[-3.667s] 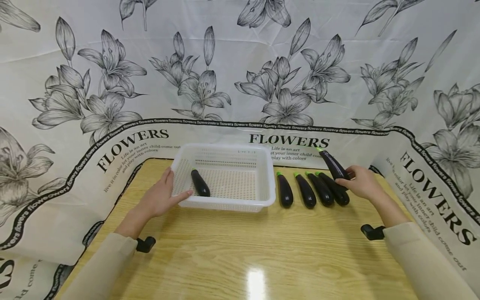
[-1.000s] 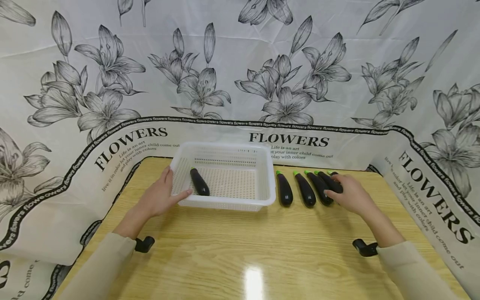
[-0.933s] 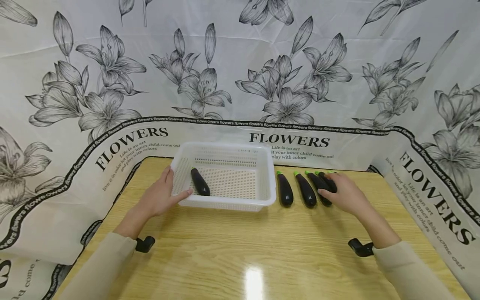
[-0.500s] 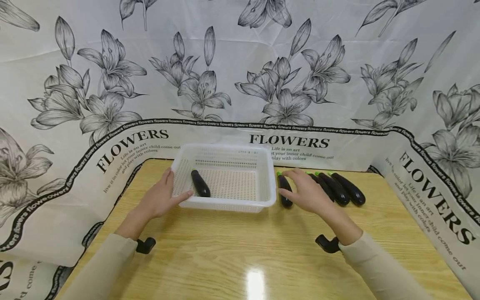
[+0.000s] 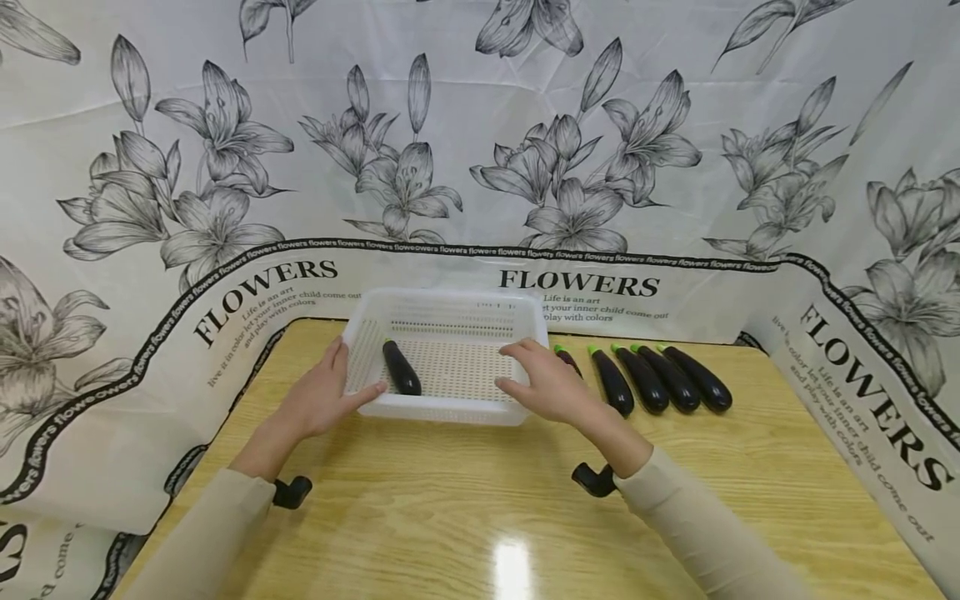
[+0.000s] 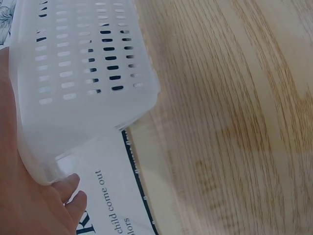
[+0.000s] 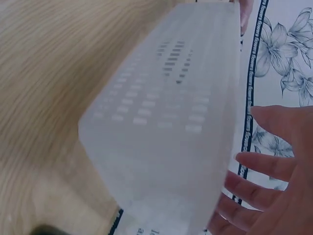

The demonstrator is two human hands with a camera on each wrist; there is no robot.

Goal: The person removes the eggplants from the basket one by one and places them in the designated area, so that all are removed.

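A white perforated plastic basket (image 5: 450, 408) stands at the table's middle, with one dark purple eggplant (image 5: 401, 368) lying at its left side. My left hand (image 5: 311, 396) holds the basket's left front corner, thumb over the rim; fingertips show past the corner in the left wrist view. Over the basket's right rim is my right hand (image 5: 547, 383), fingers spread and bent slightly, holding nothing. To the right, several eggplants (image 5: 651, 382) with green stem ends lie side by side. The leftmost eggplant (image 5: 567, 358) is partly hidden behind my right hand.
A wooden table (image 5: 420, 508) carries everything. White cloth (image 5: 480, 167) printed with flowers and lettering encloses its back and sides, close behind the basket. Dark wrist mounts (image 5: 592, 479) project from both sleeves.
Earlier my right hand held an eggplant above the row; that eggplant now lies at the right end. The hand has since moved left over the row to the basket. My left hand stays put.
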